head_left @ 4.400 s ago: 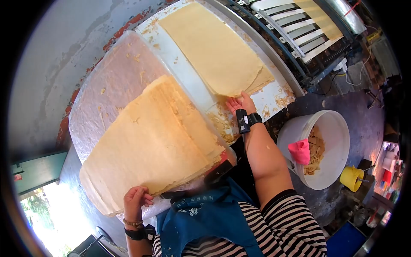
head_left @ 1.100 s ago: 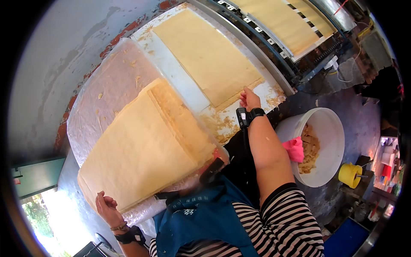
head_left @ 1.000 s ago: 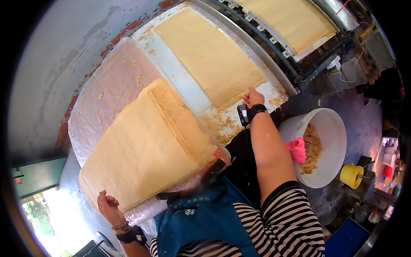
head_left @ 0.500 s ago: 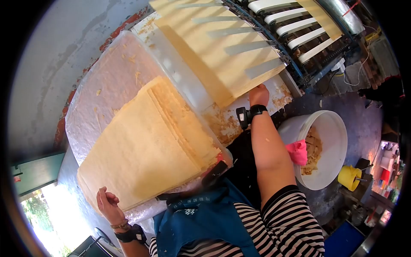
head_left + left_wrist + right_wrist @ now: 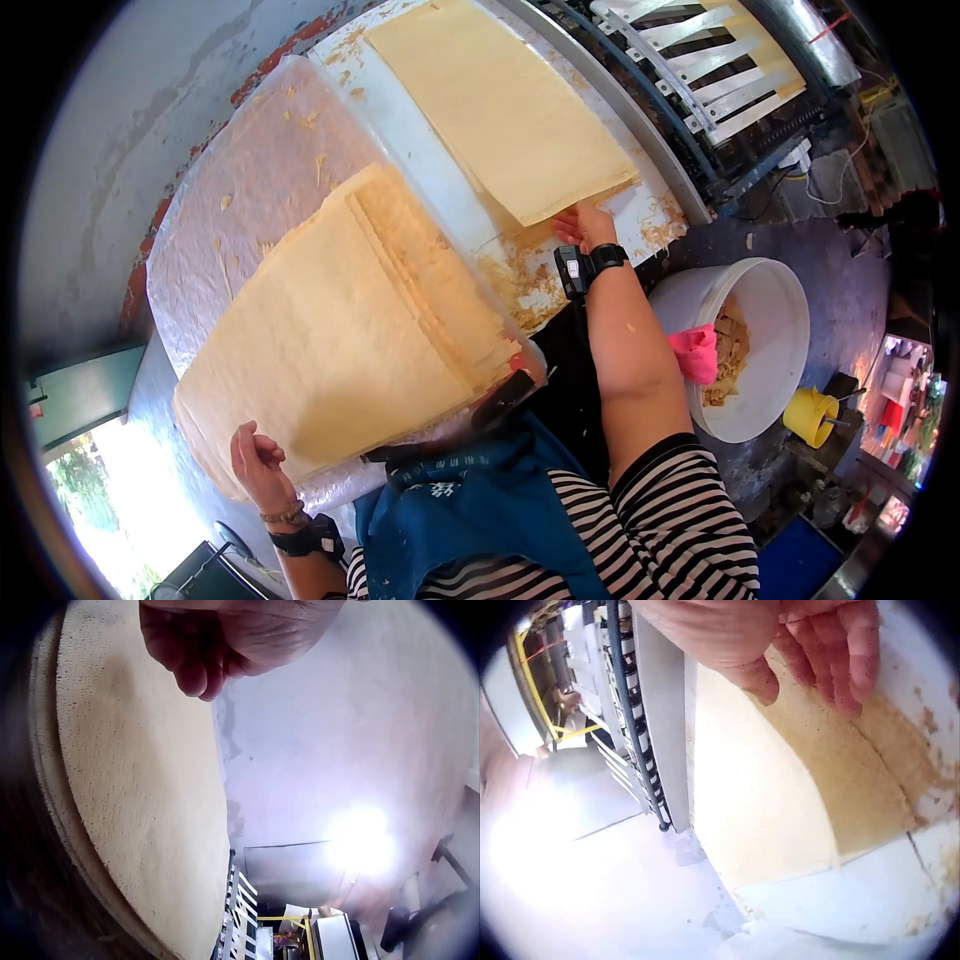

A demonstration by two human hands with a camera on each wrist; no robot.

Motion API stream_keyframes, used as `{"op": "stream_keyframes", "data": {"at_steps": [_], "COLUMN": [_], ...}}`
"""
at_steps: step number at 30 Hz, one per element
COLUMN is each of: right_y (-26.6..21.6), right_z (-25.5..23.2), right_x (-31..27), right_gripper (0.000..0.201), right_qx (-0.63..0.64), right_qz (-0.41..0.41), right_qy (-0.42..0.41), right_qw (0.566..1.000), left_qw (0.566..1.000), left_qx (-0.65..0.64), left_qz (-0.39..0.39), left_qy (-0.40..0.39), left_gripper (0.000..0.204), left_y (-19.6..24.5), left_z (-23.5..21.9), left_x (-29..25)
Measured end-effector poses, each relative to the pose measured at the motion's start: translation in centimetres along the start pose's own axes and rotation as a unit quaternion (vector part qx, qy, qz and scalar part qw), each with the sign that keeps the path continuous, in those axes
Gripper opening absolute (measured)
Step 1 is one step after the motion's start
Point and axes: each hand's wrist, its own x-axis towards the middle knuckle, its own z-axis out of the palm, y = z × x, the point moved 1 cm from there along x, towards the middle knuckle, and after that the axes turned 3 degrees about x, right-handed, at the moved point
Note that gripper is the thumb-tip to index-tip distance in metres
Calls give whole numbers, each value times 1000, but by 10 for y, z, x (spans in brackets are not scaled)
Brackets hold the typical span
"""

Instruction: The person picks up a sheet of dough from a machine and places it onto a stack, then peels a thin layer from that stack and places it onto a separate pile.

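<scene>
My left hand [image 5: 260, 465], fingers loosely curled and holding nothing, is beside the near left corner of a large stack of thin tan sheets [image 5: 310, 340]. In the left wrist view, the left fingers [image 5: 193, 679] overlap the stack's pale, pitted surface. My right hand [image 5: 588, 228] is at the near end of a second pile of tan sheets [image 5: 505, 115]. In the right wrist view, the thumb [image 5: 761, 684] is right at the raised edge of the top sheet [image 5: 761, 802], and the other fingers stretch apart from it over the shaded lower sheets [image 5: 840, 776].
A slatted machine [image 5: 700, 60] stands beyond the metal rail [image 5: 640, 130]. Plastic film [image 5: 270, 170] lies under the left stack. Tan crumbs litter the white table [image 5: 440, 185]. At right are a white bucket [image 5: 785, 350] of scraps with a pink cloth [image 5: 693, 353] and a yellow container [image 5: 810, 417].
The machine's slats swung over the far pile with a sheet half a second ago and are now back at the machine. My right hand has shifted slightly left and down; the left has barely moved.
</scene>
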Motion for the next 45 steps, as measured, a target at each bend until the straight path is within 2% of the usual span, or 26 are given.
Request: {"op": "stream_keyframes", "data": {"at_steps": [1, 7, 10, 13, 16, 22, 25, 28, 31, 34, 35, 38, 41, 44, 45], "right_y": [2, 5, 9, 11, 13, -10, -9, -27, -43, -49, -44, 10, -12, -51, -61], "right_z": [2, 15, 24, 21, 23, 43, 53, 66, 65, 66, 67, 50, 48, 62, 60], "right_x": [1, -5, -7, -1, -3, -39, -24, -26, -33, -59, -50, 57, 27, -46, -67], "right_gripper": [33, 39, 36, 42, 51, 71, 76, 78, 83, 85, 77, 58, 43, 35, 34], "right_qx": [13, 24, 82, 106, 197, 194, 148, 190, 202, 236, 302, 45, -56, 67, 87], "right_qz": [13, 12, 24, 49, 65, 14, 9, -14, 14, 1, -28, -28, -30, -65, -65], "right_qy": [-11, 47, 16, -50, -37, -8, -64, -115, -211, -195, -248, -192, -166, -148, -183], "right_qw": [1000, 999, 996, 992, 978, 981, 987, 975, 956, 952, 920, 980, 984, 985, 977], "left_qw": [1000, 1000, 1000, 1000, 1000, 999, 995, 987, 977, 973, 973, 976, 973, 964, 957], "left_qx": [-2, -20, -20, -13, -18, -1, 33, 60, 89, 94, 92, 97, 101, 99, 105], "left_qz": [0, -3, -4, -5, -6, 30, 68, 117, 162, 178, 178, 158, 158, 164, 173], "left_qy": [-1, -12, -18, -23, -23, -35, -68, -91, -104, -114, -115, -117, -135, -184, -206], "left_gripper": [22, 19, 19, 19, 18, 18, 20, 20, 18, 14, 13, 12, 11, 10, 10], "left_y": [0, -5, -6, -8, -6, 8, 30, 63, 90, 100, 100, 94, 93, 93, 94], "left_z": [2, 7, 12, 13, 17, 20, 25, 37, 39, 41, 40, 37, 40, 50, 58], "left_x": [-1, 0, -1, 0, -1, -4, -8, -14, -24, -34, -38, -45, -50, -50, -50]}}
